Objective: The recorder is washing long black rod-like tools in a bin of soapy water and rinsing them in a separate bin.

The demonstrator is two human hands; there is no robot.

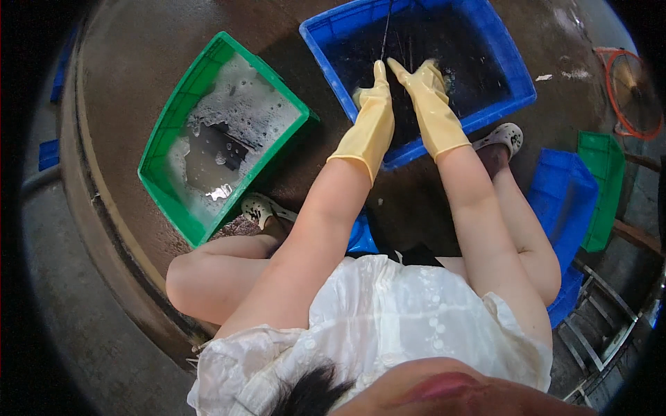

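Both my hands wear pale yellow rubber gloves and reach into a blue plastic bin of dark water. My left hand is closed, thumb stretched forward and fingers curled under, partly hidden. A thin dark line runs from its thumb tip to the top edge; whether it is a cord, a rod or a water stream I cannot tell. Close beside it, my right hand also has curled fingers, low at the water. Anything they grip merges with the dark water and cannot be made out.
To the left stands a green bin of foamy water with a dark flat piece in it. On the right are a blue bin, a green bin, a metal rack and an orange-rimmed round thing. The brown floor is wet.
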